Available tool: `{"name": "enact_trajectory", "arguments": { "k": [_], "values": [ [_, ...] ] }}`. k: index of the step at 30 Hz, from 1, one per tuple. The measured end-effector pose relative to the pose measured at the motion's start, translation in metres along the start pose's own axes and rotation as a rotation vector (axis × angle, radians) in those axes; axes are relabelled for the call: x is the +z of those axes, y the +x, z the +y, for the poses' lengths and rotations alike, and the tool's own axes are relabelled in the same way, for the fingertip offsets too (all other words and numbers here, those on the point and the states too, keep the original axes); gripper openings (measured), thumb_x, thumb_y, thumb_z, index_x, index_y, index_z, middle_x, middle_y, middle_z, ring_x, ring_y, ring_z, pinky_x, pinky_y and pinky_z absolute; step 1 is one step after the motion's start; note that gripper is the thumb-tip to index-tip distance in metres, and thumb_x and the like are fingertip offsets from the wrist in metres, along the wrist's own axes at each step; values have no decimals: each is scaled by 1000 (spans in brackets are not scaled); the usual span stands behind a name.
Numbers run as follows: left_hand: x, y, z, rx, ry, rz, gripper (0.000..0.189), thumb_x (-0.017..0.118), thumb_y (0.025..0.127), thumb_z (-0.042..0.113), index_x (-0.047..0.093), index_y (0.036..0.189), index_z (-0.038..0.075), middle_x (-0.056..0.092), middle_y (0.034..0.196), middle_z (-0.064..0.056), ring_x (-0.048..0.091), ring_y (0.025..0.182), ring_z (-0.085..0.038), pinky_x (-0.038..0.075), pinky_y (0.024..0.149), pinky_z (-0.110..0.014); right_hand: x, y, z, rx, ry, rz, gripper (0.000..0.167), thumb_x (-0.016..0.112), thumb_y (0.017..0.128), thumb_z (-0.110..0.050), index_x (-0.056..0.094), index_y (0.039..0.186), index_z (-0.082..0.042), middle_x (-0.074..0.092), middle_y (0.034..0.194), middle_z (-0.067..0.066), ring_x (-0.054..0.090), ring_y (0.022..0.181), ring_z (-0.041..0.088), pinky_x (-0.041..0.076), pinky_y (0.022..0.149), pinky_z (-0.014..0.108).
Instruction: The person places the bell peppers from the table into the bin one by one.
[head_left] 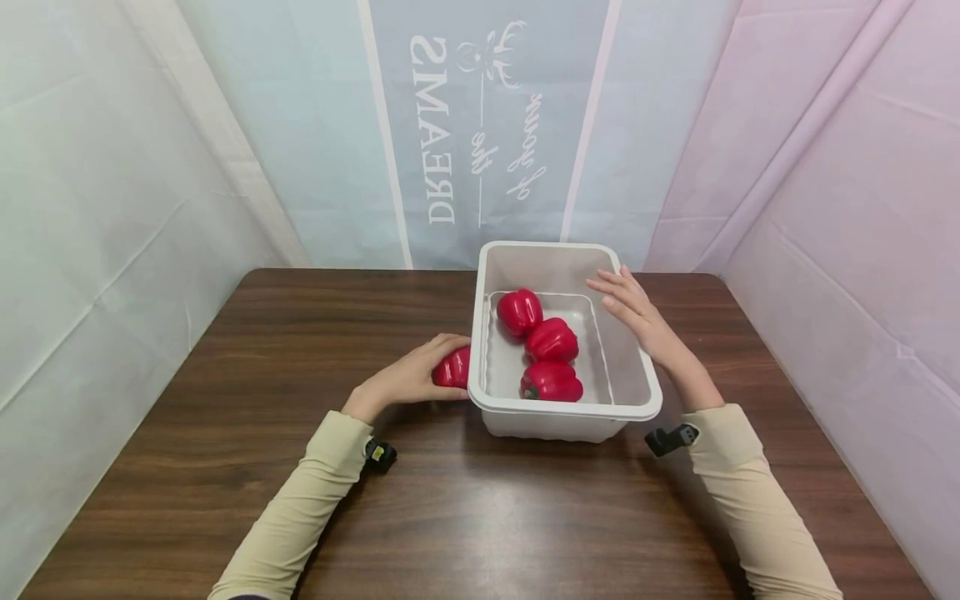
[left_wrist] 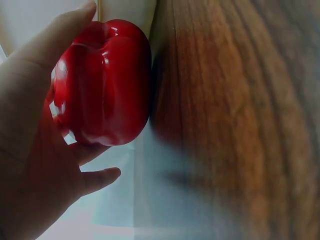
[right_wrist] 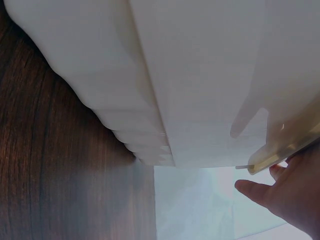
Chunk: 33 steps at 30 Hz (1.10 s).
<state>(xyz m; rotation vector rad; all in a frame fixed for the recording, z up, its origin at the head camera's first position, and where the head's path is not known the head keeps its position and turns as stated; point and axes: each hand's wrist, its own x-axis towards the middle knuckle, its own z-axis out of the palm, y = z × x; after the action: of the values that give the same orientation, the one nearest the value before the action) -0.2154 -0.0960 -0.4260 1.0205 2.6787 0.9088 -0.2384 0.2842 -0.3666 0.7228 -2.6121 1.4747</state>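
Note:
A white plastic bin (head_left: 564, 411) stands on the table with three red bell peppers (head_left: 552, 341) inside. Just outside its left wall, another red bell pepper (left_wrist: 107, 82) sits on the tabletop. My left hand (head_left: 420, 369) holds this one, thumb on the near side and fingers round the far side; the bin's rim hides part of it in the head view. Across the bin, my right hand (head_left: 637, 315) lies over the right rim with fairly straight fingers reaching above the inside. In the right wrist view, part of that hand (right_wrist: 295, 192) shows by the bin's outer wall (right_wrist: 200, 85).
The brown wooden table (head_left: 300, 333) extends to both sides and in front of the bin. Behind it hangs a blue-grey cloth (head_left: 480, 125) with white lettering, and pale cloth walls (head_left: 112, 208) enclose the sides. Each sleeve cuff carries a small black camera (head_left: 381, 455).

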Motion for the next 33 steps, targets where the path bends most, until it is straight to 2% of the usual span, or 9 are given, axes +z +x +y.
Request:
{"name": "enact_trajectory", "arguments": {
  "k": [7, 18, 23, 33],
  "values": [
    [-1, 1, 1, -10, -7, -1, 83, 74, 70, 52, 34, 139, 31, 41, 129, 8, 45, 113, -10, 49, 89, -31, 0, -1, -6, 2, 2, -1, 41, 41, 97, -21, 47, 136, -9, 28, 149, 14, -4, 142, 28, -3, 108, 62],
    [1, 1, 0, -25, -1, 7, 80, 73, 73, 48, 34, 139, 30, 42, 126, 8, 47, 110, -10, 49, 88, -29, 1, -7, -44, 15, 9, -9, 41, 39, 96, -10, 43, 133, 7, 26, 146, 27, -3, 140, 40, -2, 106, 65],
    [1, 0, 1, -18, 7, 14, 80, 74, 72, 47, 35, 139, 28, 43, 125, 7, 48, 109, -11, 49, 88, -30, 2, -7, -45, 17, 18, -5, 41, 39, 96, -11, 43, 133, 7, 26, 146, 26, -3, 140, 40, -2, 106, 65],
    [0, 0, 0, 48, 68, 40, 75, 74, 73, 43, 41, 136, 21, 47, 122, 6, 52, 105, -9, 48, 88, -28, 2, -6, -45, 3, 8, -3, 41, 40, 96, -11, 44, 133, 7, 27, 145, 27, -2, 140, 39, -3, 107, 63]
  ]
}}
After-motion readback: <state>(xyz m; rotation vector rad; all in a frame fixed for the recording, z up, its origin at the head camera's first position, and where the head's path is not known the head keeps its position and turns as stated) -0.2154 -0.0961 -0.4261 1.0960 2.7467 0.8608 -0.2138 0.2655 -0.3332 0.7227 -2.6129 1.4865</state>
